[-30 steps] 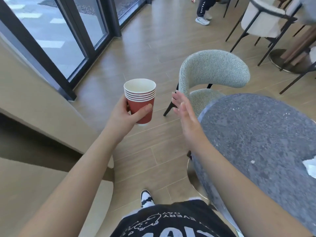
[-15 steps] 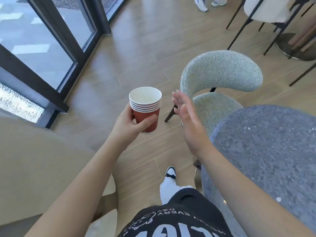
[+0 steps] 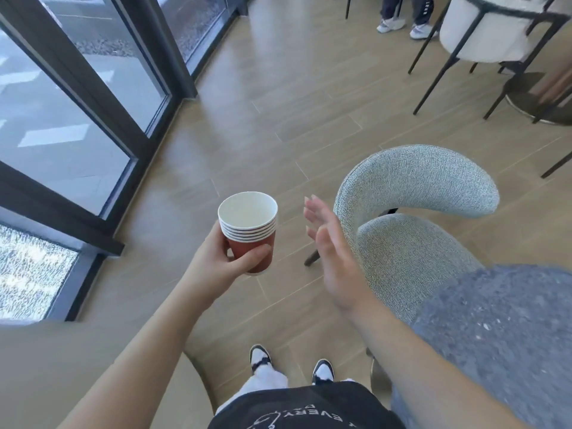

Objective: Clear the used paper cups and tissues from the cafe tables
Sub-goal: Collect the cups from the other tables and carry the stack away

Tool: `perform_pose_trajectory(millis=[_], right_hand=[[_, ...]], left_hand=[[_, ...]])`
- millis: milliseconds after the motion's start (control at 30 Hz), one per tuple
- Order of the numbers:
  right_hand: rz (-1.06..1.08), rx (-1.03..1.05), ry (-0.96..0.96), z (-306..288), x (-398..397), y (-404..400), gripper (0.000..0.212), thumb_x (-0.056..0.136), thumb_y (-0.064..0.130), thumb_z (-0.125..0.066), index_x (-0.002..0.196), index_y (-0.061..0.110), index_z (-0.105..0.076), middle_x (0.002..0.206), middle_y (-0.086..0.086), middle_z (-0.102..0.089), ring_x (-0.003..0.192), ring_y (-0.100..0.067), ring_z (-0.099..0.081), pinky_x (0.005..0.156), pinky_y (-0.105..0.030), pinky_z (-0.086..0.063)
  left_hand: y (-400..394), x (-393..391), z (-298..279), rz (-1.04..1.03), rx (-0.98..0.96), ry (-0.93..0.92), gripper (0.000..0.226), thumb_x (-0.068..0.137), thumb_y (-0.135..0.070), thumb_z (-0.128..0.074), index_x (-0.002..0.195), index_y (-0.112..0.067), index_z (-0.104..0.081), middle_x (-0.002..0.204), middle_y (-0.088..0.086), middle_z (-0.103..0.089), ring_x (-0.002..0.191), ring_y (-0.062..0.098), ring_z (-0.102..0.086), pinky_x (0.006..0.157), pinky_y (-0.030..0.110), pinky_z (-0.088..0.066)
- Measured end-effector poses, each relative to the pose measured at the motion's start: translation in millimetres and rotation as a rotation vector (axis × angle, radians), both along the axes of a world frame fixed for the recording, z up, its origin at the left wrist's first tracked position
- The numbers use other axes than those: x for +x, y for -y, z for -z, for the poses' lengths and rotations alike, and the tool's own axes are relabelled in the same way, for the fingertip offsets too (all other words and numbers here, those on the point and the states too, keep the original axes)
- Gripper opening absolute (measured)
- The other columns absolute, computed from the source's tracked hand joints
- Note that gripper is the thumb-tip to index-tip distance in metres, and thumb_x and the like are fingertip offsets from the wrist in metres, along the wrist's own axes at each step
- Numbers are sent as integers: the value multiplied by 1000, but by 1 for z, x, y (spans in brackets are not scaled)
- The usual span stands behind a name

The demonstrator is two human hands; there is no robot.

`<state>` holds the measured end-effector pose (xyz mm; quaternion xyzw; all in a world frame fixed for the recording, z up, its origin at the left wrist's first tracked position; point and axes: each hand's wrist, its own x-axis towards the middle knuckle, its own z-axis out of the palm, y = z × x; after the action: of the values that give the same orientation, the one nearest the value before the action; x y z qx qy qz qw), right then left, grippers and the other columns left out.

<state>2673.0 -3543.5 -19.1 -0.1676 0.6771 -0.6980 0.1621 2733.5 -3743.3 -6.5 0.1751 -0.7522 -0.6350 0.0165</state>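
The left hand grips a stack of red paper cups, thumb and fingers curled round the lowest cup, holding it upright above the wooden floor. The top cup's white inside looks empty. The right hand hangs at 3 o'clock of the cups, near but apart, fingers straight and spread, holding nothing. A grey-green chair stands just beyond that hand. The grey speckled worktop fills the 4 o'clock corner. Glass doors run along 10 o'clock; a white chair sits at 1 o'clock.
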Motion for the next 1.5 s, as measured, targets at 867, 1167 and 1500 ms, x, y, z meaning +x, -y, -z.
perform_pose_trajectory(millis=[867, 1167, 1500], right_hand=[[371, 51, 80, 4, -262, 209, 98, 82, 87, -39, 156, 24, -29, 156, 12, -39, 142, 2, -38, 121, -40, -32], [520, 2, 81, 11, -396, 171, 93, 83, 85, -39, 156, 29, -27, 153, 25, -39, 143, 4, -35, 123, -41, -29], [644, -32, 85, 2, -509, 134, 69, 87, 82, -39, 146, 50, -25, 155, 33, -33, 147, 5, -27, 123, -35, -24]], left_hand=[[202, -336, 2, 363, 11, -48, 64, 64, -54, -83, 122, -42, -60, 118, -17, -74, 115, 6, -67, 89, 23, -55], [164, -490, -4, 555, -32, -8, 65, 63, -56, -82, 122, -42, -59, 117, -19, -73, 112, 3, -67, 94, 29, -51], [128, -639, -10, 669, -20, -29, 72, 62, -59, -81, 128, -39, -58, 121, -19, -72, 115, 1, -66, 95, 26, -50]])
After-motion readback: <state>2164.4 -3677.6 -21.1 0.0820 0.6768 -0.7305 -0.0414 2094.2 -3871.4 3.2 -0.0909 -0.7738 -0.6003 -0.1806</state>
